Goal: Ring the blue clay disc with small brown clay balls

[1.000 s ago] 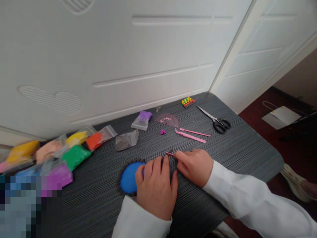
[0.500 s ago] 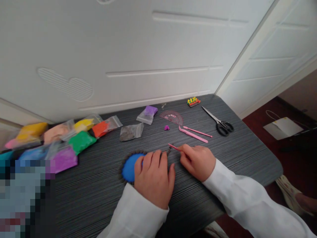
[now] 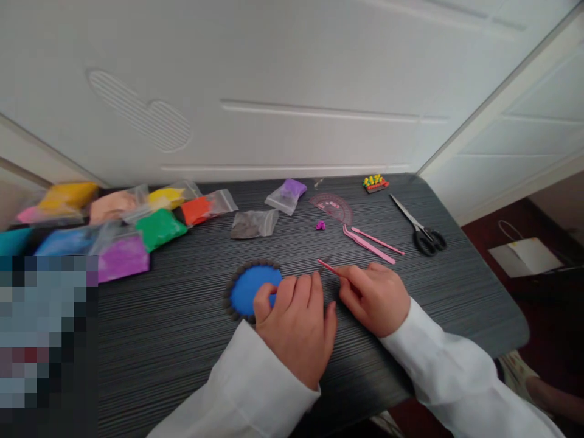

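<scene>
My right hand (image 3: pixel 374 295) pinches a slim pink clay modelling tool (image 3: pixel 327 266), its tip pointing left just ahead of my left fingertips. Beside that tip, a thin dark strip (image 3: pixel 325 261) lies on the table, partly hidden. My left hand (image 3: pixel 296 325) rests palm down with its fingers stretched forward and the thumb apart. It covers the right edge of a flat blue clay disc (image 3: pixel 253 289), which has a border of small dark grey balls. Beyond the hands is a small purple clay piece (image 3: pixel 320 225).
Pink tweezers (image 3: pixel 369 244), another pink tool (image 3: pixel 378 241), a clear protractor (image 3: pixel 335 208) and black-handled scissors (image 3: pixel 424 234) lie at right. A small yellow, green and orange clay piece (image 3: pixel 376 182) sits behind. Bags of coloured clay (image 3: pixel 159 228) line the left; a grey clay bag (image 3: pixel 253 224) is nearer.
The camera view has shifted, so the tabletop items appear farther right. The pink tool stays in my right hand near the dark strip, and my left hand remains over the disc's edge.
</scene>
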A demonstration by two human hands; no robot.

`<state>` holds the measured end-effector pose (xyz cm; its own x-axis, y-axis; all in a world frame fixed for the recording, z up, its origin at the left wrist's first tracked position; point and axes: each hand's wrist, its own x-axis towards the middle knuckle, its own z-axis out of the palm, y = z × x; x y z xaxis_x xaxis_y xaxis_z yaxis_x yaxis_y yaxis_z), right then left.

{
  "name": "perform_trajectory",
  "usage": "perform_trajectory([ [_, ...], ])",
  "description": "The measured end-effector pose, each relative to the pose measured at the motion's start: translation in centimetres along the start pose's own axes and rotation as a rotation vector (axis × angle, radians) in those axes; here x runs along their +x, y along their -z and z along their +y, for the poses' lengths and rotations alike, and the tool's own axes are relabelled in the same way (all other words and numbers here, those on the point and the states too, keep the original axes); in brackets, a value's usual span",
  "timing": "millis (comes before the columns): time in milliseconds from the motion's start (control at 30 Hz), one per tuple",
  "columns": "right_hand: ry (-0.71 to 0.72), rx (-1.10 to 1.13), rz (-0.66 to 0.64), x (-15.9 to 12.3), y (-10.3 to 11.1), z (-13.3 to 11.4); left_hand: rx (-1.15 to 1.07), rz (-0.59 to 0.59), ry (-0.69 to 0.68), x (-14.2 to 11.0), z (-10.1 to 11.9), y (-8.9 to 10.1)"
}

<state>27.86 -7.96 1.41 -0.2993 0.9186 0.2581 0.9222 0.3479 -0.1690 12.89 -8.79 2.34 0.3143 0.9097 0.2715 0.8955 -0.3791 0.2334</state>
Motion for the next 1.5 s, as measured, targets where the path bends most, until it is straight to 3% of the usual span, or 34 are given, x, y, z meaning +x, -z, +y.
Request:
perform_trajectory([
  [733,0.048,0.005,-0.122,-0.5,-0.5,-0.7,0.029,-0.080,0.012,0.0,-0.2,0.0],
  [1033,-0.074,-0.017,0.055,0.0,-0.3,-0.2,0.076,-0.024,0.007,0.7,-1.0,-0.5],
  [1300,-0.068,0.007,0.052,-0.1,0.0,-0.3,0.086,-0.013,-0.056,0.8,-1.4,-1.0],
  [1500,0.013,0.022,-0.026,-0.5,0.0,-0.5,0.056,-0.004,-0.069,0.9,-1.6,-1.0],
])
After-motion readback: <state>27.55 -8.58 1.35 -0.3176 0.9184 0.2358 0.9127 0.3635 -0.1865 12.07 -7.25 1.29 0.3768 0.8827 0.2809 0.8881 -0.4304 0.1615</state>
